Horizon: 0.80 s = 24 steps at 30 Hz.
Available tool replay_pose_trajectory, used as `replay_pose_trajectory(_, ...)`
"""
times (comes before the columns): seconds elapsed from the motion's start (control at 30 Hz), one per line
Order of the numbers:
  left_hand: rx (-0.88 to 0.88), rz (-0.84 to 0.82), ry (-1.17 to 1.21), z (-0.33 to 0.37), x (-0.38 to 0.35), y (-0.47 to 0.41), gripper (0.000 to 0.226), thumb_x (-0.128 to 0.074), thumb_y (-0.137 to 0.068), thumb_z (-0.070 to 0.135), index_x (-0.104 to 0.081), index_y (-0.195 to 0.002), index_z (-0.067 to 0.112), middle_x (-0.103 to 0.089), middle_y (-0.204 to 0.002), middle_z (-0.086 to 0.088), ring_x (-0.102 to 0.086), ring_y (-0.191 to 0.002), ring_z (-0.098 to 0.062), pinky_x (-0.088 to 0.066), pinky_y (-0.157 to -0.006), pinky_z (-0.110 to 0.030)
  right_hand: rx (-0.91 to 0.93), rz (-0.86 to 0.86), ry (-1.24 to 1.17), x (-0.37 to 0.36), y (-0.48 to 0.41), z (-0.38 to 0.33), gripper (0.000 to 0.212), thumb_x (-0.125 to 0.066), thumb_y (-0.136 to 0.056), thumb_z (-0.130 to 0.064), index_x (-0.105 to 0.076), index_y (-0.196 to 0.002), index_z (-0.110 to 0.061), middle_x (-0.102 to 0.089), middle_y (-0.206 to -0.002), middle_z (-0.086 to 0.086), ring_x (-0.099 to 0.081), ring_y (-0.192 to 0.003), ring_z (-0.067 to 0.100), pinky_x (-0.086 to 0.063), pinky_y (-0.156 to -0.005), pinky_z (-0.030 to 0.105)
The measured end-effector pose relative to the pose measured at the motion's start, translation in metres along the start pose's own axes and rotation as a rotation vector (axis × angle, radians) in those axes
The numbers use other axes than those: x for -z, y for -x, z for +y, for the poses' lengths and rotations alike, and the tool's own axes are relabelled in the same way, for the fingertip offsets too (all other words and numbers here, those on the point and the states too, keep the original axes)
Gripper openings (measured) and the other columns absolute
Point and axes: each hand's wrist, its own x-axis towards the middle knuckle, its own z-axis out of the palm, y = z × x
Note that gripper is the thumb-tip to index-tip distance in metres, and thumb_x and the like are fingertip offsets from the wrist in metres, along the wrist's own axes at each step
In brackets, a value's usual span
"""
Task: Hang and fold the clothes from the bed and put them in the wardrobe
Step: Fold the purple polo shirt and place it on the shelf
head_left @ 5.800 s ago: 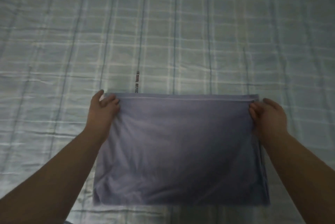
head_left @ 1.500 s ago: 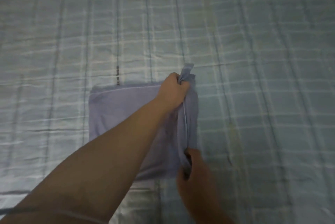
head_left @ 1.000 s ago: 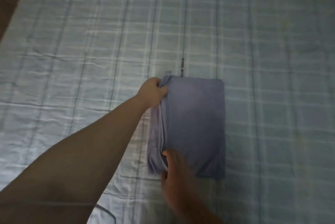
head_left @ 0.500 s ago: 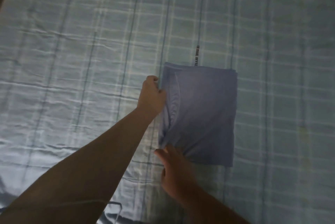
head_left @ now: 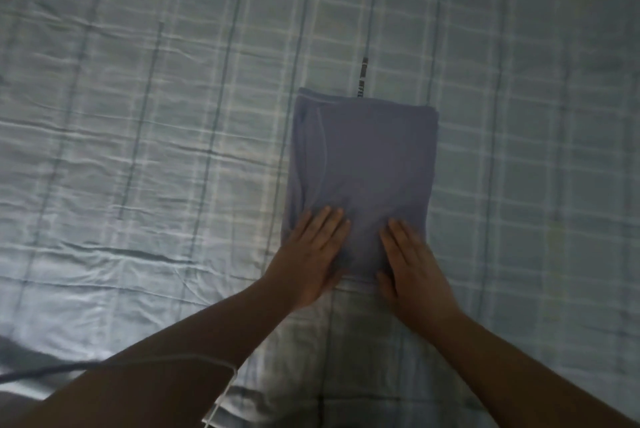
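Folded purple garment lies flat on checked bedsheet, centre-right. Left hand & right hand press its near edge, fingers straight, flat on cloth, gripping nothing.

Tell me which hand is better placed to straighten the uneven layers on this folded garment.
Probably the left. The left hand lies flat on the folded garment just below the staggered layers along its left edge; the right hand presses the other near corner.
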Motion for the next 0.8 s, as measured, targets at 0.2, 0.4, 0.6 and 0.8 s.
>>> replay_pose_trajectory(0.2, -0.036, -0.112, -0.085, -0.014, -0.009, 0.007, 0.104, -0.047, -0.084, 0.075, -0.014, -0.158, 0.01, -0.012, -0.165, -0.015, -0.006, -0.152, -0.033, -0.014, -0.12, -0.056, 0.091, -0.197, 0.142, -0.012, 0.012, 0.026, 0.092, -0.063, -0.084, -0.049, -0.024, -0.154, -0.003, -0.022, -0.16, 0.018, -0.018, -0.149, 0.033, -0.021, -0.12, 0.048)
replay_pose_trajectory(0.4, -0.035, -0.213, -0.228, -0.015, -0.005, 0.007, 0.101, -0.056, -0.084, 0.053, -0.003, -0.158, 0.01, -0.001, -0.165, -0.017, -0.003, -0.152, -0.036, -0.014, -0.119, -0.055, 0.06, -0.163, 0.145, -0.003, 0.009, 0.017, 0.07, -0.038, -0.079, -0.009, -0.036, -0.149, -0.004, -0.032, -0.157, 0.017, -0.033, -0.143, 0.036, -0.028, -0.117, 0.048)
replay_pose_trajectory(0.6, -0.025, -0.231, -0.253, -0.004, 0.008, 0.015, 0.077, -0.025, -0.084, 0.017, -0.004, -0.158, 0.008, -0.007, -0.164, -0.019, -0.007, -0.151, -0.04, -0.014, -0.119, -0.055, 0.099, -0.154, 0.173, 0.014, 0.013, 0.022, 0.064, -0.029, -0.082, -0.007, -0.044, -0.144, 0.0, -0.043, -0.149, 0.022, -0.045, -0.135, 0.039, -0.039, -0.11, 0.05)
replay_pose_trajectory(0.8, -0.019, -0.305, -0.166, 0.043, 0.008, 0.043, 0.083, -0.042, -0.084, 0.016, -0.004, -0.158, 0.008, -0.011, -0.163, -0.023, -0.008, -0.149, -0.045, -0.014, -0.118, -0.057, 0.18, -0.266, 0.219, 0.021, 0.063, 0.026, 0.065, -0.029, -0.079, -0.01, -0.046, -0.141, 0.005, -0.046, -0.144, 0.028, -0.046, -0.132, 0.045, -0.042, -0.106, 0.055)
